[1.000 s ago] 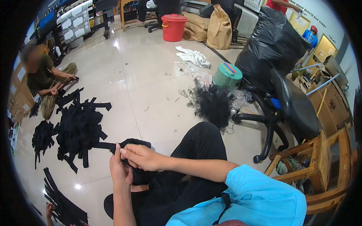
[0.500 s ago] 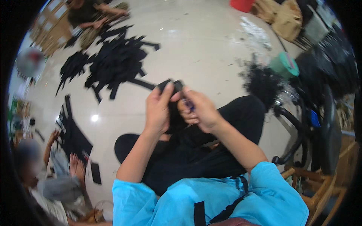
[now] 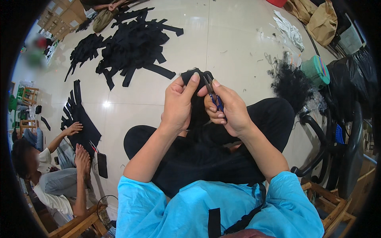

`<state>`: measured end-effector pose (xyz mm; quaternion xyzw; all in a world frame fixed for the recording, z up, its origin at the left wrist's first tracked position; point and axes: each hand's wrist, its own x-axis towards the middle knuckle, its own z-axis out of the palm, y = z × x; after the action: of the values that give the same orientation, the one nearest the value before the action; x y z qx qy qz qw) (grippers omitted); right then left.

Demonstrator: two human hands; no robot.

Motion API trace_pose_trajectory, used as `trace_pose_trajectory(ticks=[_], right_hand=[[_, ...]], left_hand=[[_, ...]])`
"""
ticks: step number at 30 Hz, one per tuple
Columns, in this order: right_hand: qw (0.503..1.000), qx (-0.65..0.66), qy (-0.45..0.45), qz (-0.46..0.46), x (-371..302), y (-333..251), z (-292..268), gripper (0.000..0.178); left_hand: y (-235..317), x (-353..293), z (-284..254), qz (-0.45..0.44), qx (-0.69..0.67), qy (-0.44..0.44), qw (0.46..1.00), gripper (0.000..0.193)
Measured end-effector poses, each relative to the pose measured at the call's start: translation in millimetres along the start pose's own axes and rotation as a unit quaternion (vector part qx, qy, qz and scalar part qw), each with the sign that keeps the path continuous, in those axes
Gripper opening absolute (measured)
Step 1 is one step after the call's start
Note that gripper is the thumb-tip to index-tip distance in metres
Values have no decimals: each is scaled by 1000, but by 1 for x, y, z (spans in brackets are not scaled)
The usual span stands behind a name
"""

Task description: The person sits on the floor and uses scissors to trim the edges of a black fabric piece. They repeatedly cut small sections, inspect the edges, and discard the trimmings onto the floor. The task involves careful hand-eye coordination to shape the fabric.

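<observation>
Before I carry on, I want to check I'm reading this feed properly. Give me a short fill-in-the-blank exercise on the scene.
1. The right hand holds blue-handled ____.
2. The left hand holds a fabric piece coloured ____.
3. The rumpled cloth near the brown paper sack is ____.
4. Seen from the person, the tangled black fibres lie to the ____.

Missing words: scissors; black; white; right.

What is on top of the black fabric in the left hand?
The left hand has its thumb on the black fabric; scissors in the right hand are beside it. The fabric's underside is covered from view.
</observation>
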<state>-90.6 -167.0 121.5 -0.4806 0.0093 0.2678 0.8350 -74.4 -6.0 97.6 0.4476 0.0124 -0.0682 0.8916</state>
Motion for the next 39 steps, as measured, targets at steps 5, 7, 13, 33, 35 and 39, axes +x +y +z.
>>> trace_pose_trajectory(ticks=[5,7,13,33,35,39], right_hand=[[1000,-1,-1,2,1,-1,0,45],[1000,12,-2,7,2,-1,-1,43],[998,63,8,29,4,1,-4,37],[942,-279,32,-184,18,1,-27,26],[929,-293,49,-219,16,1,-28,26],[937,-223,94,-252,12,-6,-16,26]], left_hand=[[0,0,0,3,13,0,1000,23],[1,-1,1,-7,13,0,1000,22],[-2,-2,4,-16,20,6,1000,19],[12,-2,-4,91,214,-11,973,22],[17,-3,-3,109,213,-60,969,22],[14,-3,5,130,232,-116,957,42]])
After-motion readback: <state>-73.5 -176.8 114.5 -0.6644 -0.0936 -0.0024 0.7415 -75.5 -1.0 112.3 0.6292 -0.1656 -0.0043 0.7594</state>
